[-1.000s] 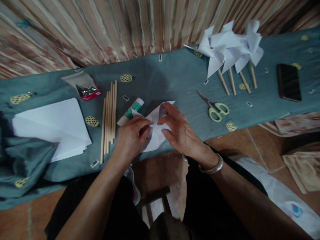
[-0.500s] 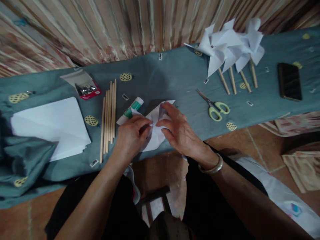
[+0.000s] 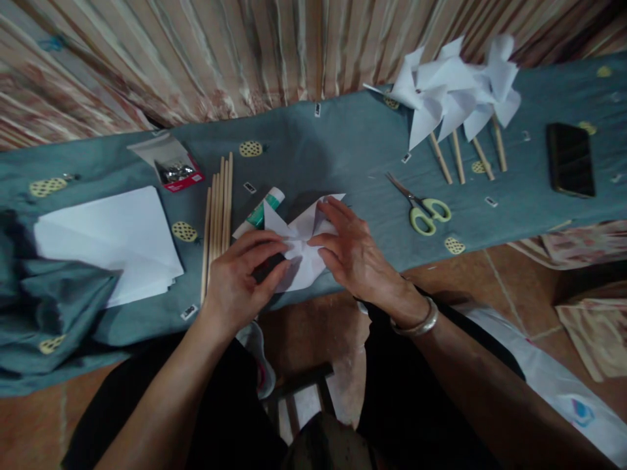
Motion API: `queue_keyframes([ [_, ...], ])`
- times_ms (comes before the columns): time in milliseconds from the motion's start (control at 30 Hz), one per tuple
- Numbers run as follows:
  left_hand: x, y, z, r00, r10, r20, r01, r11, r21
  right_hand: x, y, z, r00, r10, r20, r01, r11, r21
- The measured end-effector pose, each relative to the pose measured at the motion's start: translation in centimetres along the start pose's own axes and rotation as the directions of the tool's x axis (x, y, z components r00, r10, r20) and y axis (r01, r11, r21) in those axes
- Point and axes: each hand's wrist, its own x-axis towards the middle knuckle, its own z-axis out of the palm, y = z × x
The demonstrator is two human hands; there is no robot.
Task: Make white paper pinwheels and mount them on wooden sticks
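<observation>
We record the blue-green printed tablecloth (image 3: 343,156) as matt woven cloth, wrinkled at left. The folded white paper pinwheel (image 3: 302,277) in the middle appears matt, smooth between creases; we note the same finish on the flat stack of white paper sheets (image 3: 112,228), left. Slim pale round sticks (image 3: 217,212): bare wood, unvarnished in look. Scissors with light-green handles (image 3: 416,202): metal blades, plastic-looking grips. Black rectangular phone (image 3: 572,160), right: smooth, dark, faintly glossy. Silver-coloured bangle (image 3: 424,318), near right: shiny metal.

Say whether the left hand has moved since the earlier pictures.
Yes: against the green-and-white tube, the left hand has shifted leftward and slightly toward the person's body.
</observation>
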Motion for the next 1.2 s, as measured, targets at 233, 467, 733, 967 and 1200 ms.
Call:
queue_keyframes([
  [233, -2.0, -0.3, -1.3, 0.992, -0.101, -0.072, 0.105, 0.993, 0.052, -0.1, -0.1, 0.0, 1.000, 0.003, 0.000, -0.003, 1.000, -0.015],
  [467, -2.3, -0.5, -0.4, 0.953, -0.300, 0.038, 0.302, 0.952, -0.056, -0.1, -0.4, -0.1, 1.000, 0.001, 0.009, -0.001, 0.999, -0.047],
  [733, -1.4, -0.1, 0.6, 0.892, -0.442, 0.094, 0.448, 0.837, -0.315, -0.3, -0.4, -0.5, 0.998, 0.013, 0.062, -0.010, 0.999, -0.040],
  [967, -0.9, 0.4, 1.1, 0.833, -0.536, 0.135, 0.492, 0.607, -0.624, -0.3, 0.1, -1.2, 0.988, 0.025, 0.154, -0.021, 0.999, -0.031],
  [1200, -0.2, 0.7, 1.3, 0.835, -0.530, 0.150, 0.499, 0.612, -0.613, -0.1, -0.4, -1.6, 0.988, 0.011, 0.156, -0.007, 1.000, -0.025],
])
